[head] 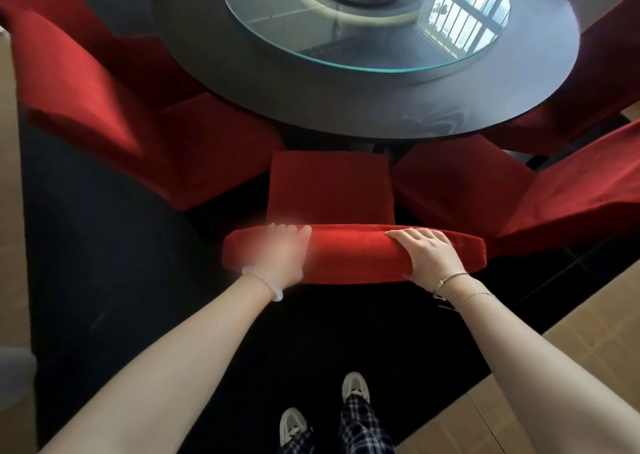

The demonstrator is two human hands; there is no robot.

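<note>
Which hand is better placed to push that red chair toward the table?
Right, probably. The right hand wraps the chair back, fingers over, thumb on the near face; the left hand is blurred, its hold unclear.

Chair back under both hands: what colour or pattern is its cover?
Plain red, no pattern. The head view shows it best along the chair back.

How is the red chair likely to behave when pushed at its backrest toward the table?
The red chair probably moves stiffly as one piece. Pushed high, it may tip. Its soft fabric cover looks unlikely to slip.
</note>
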